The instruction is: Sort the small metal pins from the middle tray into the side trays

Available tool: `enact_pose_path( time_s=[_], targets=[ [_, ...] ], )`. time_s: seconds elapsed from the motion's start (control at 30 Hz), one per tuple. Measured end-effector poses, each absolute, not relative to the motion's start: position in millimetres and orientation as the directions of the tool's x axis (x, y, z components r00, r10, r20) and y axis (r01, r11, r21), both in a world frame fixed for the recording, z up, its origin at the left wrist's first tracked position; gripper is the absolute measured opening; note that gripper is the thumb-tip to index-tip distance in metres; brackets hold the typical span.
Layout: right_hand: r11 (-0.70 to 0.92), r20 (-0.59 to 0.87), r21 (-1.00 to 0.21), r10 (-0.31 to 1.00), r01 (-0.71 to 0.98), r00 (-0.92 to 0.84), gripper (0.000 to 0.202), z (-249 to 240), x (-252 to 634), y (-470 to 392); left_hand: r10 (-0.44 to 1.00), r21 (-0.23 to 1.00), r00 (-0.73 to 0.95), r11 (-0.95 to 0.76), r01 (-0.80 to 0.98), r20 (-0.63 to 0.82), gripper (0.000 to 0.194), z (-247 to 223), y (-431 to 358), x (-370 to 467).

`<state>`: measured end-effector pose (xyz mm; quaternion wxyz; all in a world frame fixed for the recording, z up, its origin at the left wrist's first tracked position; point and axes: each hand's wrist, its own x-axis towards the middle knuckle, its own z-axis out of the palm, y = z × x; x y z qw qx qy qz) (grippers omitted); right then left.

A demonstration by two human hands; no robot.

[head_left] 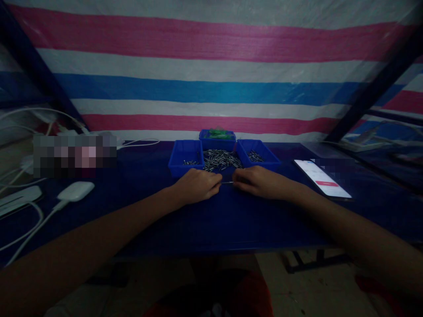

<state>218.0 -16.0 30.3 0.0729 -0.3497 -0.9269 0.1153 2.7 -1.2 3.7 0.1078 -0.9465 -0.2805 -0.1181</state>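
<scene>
Head camera view: nearest, two bare forearms reach over the front edge of a blue desk (228, 224). Left of them on it lies a white charger (76, 191) with a white cable (36, 240). Farther in, the left hand (200, 186) has its fingers curled shut, pinching one end of a thin metal rod (227, 182); the right hand (259, 181) has its fingers closed around the other end. The rod spans the small gap between the hands, roughly level, above the desk. To the right, a phone (322, 178) lies with its screen lit, showing a red bar; its writing is too small to read. Just beyond the hands, a pile of small metal pieces (222, 159) sits between the left blue bin (178, 155) and the right blue bin (269, 156), each holding a few similar pieces. Behind the pile, the rear blue bin (218, 141) holds something green (217, 132), too dim to identify. At far left are more white cords beside a pixelated patch. Farthest back hangs a striped sheet (211, 90) in pink, white and blue.
</scene>
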Motion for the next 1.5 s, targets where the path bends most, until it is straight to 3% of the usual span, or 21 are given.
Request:
enact_pose_path(
  time_s=[0.67, 0.97, 1.5],
  targets=[
    [0.705, 0.078, -0.203, 0.703, 0.679, -0.707, 0.006, 29.9, 218.0, -16.4, 0.471, -0.092, 0.830, -0.851, 0.516, 0.297, 0.016, 5.1, -5.4, 3.3],
    [0.734, 0.043, -0.216, 0.666, 0.644, -0.745, 0.026, 30.2, 218.7, -13.3, 0.485, -0.126, 0.810, -0.828, 0.547, 0.328, 0.014, 3.7, -3.4, 3.3],
    [0.722, 0.036, -0.249, 0.673, 0.646, -0.739, 0.009, 29.9, 217.8, -16.1, 0.472, -0.123, 0.823, -0.840, 0.528, 0.315, 0.011, 0.9, 0.0, 1.5]
  ],
)
